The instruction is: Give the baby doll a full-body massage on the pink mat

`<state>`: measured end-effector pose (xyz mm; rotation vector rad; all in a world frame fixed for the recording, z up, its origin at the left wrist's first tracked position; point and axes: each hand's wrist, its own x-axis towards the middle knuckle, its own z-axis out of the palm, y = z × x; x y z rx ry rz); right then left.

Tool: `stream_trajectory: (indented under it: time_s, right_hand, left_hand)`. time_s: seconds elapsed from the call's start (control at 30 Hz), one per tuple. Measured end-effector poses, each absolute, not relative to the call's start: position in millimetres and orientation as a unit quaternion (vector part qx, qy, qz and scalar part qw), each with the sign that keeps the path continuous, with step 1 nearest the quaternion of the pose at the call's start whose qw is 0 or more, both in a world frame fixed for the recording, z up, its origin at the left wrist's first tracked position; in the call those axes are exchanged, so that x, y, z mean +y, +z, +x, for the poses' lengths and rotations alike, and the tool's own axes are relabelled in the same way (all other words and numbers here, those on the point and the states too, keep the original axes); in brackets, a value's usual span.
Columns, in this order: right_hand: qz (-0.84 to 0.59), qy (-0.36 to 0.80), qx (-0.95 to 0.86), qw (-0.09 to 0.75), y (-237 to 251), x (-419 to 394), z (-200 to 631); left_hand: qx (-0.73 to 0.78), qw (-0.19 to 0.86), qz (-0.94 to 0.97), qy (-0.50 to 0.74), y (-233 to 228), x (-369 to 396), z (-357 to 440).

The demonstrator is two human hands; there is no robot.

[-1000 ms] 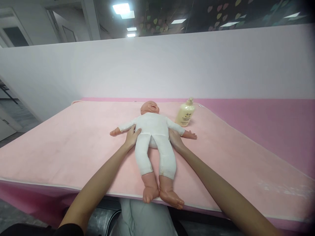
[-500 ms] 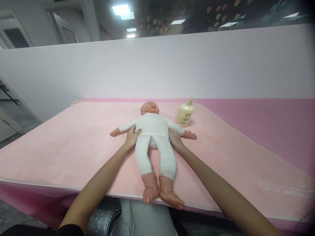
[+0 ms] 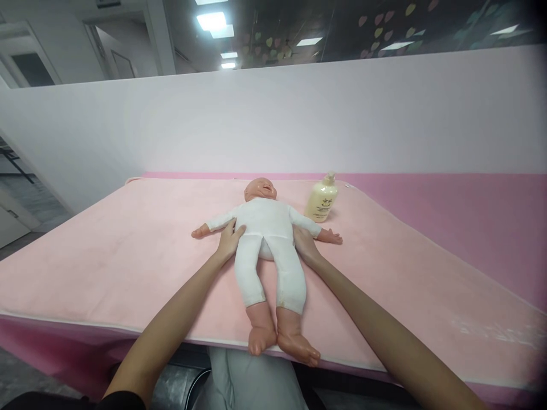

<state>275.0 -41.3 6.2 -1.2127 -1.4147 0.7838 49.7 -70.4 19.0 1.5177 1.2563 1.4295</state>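
Pale pink cloth (image 3: 128, 245) lay over a deeper pink surface (image 3: 461, 222), which showed along the right and at the far edge. Doll (image 3: 267, 219) in white fabric lay on its back near the middle of the cloth, head toward the wall, arms spread wide, feet at the near edge.

Left hand (image 3: 229, 239): clasped on the doll's side at the waist, thumb over the front, fingers tucked below the outstretched arm. Right hand (image 3: 305, 244): against the opposite side; its fingertips were hidden by the torso and arm, so could not tell how tightly they closed. Both forearms flanked the doll's legs.

Pump bottle (image 3: 321, 200), pale yellow with dark print, stood on the cloth just beyond the doll's arm on the right; that arm lay between bottle and right hand. White wall (image 3: 273, 119) closed off the far side. Above it: dark glass with heart shapes (image 3: 378, 32) and bright ceiling lights (image 3: 212, 21). Doorway (image 3: 122, 48) at upper left. Grey trousers (image 3: 252, 378) showed below the near edge.
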Motion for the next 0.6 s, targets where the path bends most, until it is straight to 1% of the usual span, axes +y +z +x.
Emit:
stream_trajectory:
  time_s: [0.6]
  right_hand:
    - [-0.501,0.331,-0.595,0.534,1.2,-37.1,276.2]
  left_hand:
    - [0.481,0.345,0.583,0.557,13.2,-66.9,48.1]
